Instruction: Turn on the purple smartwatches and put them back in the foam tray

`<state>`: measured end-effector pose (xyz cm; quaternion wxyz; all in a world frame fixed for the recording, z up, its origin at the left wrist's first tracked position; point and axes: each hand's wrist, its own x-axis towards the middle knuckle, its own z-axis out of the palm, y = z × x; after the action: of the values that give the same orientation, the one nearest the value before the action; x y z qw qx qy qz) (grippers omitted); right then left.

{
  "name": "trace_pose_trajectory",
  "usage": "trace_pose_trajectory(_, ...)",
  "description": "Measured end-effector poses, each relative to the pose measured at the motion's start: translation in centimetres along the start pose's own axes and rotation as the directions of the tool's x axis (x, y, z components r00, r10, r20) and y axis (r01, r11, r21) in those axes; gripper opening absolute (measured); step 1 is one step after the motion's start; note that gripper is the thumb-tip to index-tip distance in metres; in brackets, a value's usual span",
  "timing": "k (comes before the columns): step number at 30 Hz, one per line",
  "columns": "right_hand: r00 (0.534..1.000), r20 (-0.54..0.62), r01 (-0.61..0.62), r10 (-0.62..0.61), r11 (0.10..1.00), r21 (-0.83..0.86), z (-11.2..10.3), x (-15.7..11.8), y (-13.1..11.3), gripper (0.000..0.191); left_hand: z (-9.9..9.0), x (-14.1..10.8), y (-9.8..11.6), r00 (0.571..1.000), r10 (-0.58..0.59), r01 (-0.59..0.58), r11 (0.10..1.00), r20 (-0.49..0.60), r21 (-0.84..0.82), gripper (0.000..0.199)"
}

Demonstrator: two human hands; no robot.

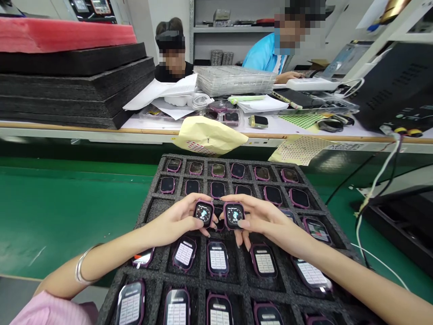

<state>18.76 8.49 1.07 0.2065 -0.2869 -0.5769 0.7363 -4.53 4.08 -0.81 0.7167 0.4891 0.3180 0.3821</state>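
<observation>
Smartwatches [203, 213], two, held by left hand [174, 221] and right hand [260, 220].

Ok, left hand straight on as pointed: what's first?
Probably the purple-framed smartwatch in the right hand, beside the watch in the left hand; the gap is hard to judge.

L sleeve [50, 309]: pink | L wrist [101, 255]: 1 silver bangle [83, 266] | L hand [176, 221], R hand [260, 221]: bare
</observation>
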Motion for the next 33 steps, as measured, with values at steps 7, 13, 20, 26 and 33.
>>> trace_pose_trajectory(7, 0.996, -0.084, -0.012, 0.006, 0.998, -0.064, 0.5, -0.3, -0.2, 0.048, -0.1, 0.0, -0.3, 1.0, 0.024, -0.024, 1.0, -0.003, 0.001, 0.033)
trace_pose_trajectory(13, 0.995, -0.093, 0.012, -0.023, 0.993, -0.114, 0.3, -0.3, 0.0, 0.052, 0.0, 0.0, -0.4, 0.999, 0.033, -0.033, 0.999, -0.004, 0.042, 0.033)
trace_pose_trajectory(20, 0.993, -0.111, 0.024, -0.041, 0.987, -0.157, 0.9, -0.5, -0.2, 0.049, -0.1, 0.0, -0.6, 0.999, 0.049, -0.049, 0.998, 0.0, 0.026, 0.029)
trace_pose_trajectory(26, 0.99, -0.132, 0.01, -0.041, 0.975, -0.224, 0.9, -0.4, -0.1, 0.043, 0.2, -0.1, -0.3, 0.999, 0.036, -0.035, 0.998, -0.022, 0.055, 0.024)
trace_pose_trajectory(33, 0.999, -0.015, -0.055, 0.052, 0.954, -0.296, 0.4, -1.2, -0.9, 0.062, 0.2, -0.1, 0.0, 0.997, 0.044, -0.042, 0.999, -0.061, 0.028, 0.022)
